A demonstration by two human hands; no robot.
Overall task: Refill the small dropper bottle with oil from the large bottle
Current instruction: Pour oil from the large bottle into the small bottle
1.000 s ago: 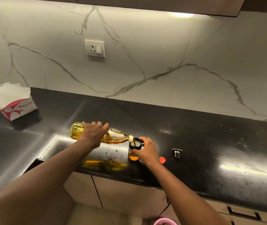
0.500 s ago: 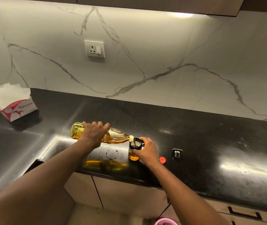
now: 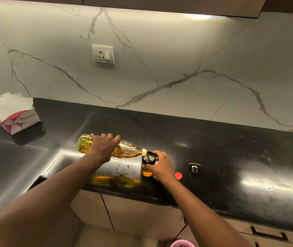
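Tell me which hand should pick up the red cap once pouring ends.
Probably right. The right hand steadies the small bottle beside the red cap; the left hand holds the large bottle, farther away.

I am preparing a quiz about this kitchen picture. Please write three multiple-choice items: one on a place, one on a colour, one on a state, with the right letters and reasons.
1. Where does the small round red cap lie?
A. on the black stone counter, to the right of the right hand
B. on the tissue box
C. on the large bottle's neck

2. What colour is the collar of the small glass dropper bottle?
A. white
B. black
C. red

3. How is the large clear plastic oil bottle held?
A. upright on the counter
B. capped, lying flat
C. tipped sideways in the left hand, mouth at the small bottle's opening

Answers: 1 A, the cap rests on bare counter beside the right wrist. 2 B, the collar around the opening is black. 3 C, the bottle is nearly level and oil runs from its mouth.
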